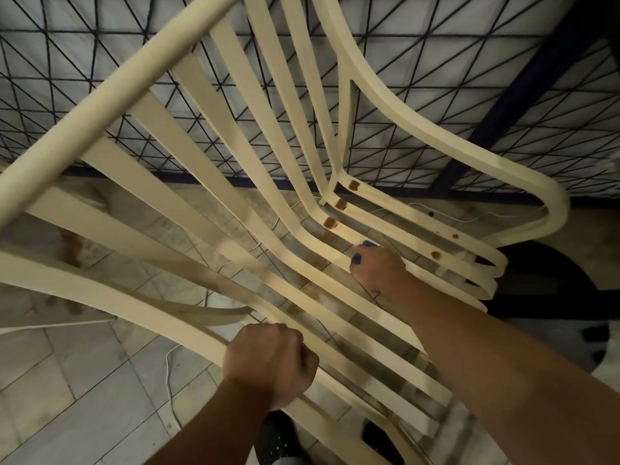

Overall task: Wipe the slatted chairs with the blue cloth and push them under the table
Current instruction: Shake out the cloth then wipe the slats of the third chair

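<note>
A cream slatted chair (208,182) fills the view, tilted, with its back slats running up to the left and its seat slats down to the right. My left hand (268,360) grips the chair's side rail near the bottom middle. My right hand (377,268) reaches between the seat slats and holds the blue cloth (357,258), of which only small bits show past my fingers. The cloth presses against a seat slat near the rusty bolt heads.
A table (503,95) with a white top crossed by dark lines and a dark blue frame stands behind the chair. The floor (84,380) is pale tile with a thin white cable lying on it. A dark rounded object sits at the right.
</note>
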A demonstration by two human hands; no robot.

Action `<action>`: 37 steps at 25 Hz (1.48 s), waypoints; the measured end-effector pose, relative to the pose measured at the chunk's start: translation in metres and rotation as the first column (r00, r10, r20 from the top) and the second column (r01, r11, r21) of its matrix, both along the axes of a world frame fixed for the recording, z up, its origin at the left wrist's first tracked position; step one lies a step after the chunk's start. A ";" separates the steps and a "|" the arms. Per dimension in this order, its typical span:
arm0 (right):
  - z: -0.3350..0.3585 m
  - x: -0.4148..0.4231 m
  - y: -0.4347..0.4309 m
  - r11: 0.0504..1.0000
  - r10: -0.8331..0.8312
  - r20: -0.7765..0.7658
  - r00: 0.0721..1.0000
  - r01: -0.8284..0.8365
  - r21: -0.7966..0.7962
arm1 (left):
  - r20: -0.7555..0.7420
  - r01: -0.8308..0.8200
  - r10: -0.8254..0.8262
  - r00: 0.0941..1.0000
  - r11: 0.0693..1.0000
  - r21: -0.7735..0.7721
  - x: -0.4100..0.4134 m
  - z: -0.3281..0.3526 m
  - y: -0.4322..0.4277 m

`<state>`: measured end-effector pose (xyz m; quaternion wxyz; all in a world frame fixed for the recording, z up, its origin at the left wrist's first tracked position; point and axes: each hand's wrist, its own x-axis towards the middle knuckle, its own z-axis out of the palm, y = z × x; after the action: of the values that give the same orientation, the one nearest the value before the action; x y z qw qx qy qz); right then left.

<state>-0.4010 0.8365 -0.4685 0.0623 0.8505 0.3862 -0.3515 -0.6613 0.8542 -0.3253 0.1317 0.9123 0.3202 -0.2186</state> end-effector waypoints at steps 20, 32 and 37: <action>0.002 0.023 -0.048 0.982 -0.144 0.132 0.981 0.125 0.144 | 0.026 0.038 -0.037 0.999 0.998 -0.053 0.005 0.002 0.010; 0.001 0.004 0.085 0.980 0.110 -0.009 0.994 -0.107 0.169 | -0.013 0.057 -0.059 0.998 0.994 -0.092 0.013 0.009 0.015; 0.005 0.010 0.063 0.981 -0.005 -0.046 0.999 0.013 0.192 | -0.018 0.049 -0.051 0.999 0.992 -0.113 0.015 0.013 0.016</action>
<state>-0.3906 0.8994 -0.4631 -0.0306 0.8462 0.4158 -0.3319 -0.6467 0.8700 -0.3123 0.1737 0.9088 0.2860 -0.2492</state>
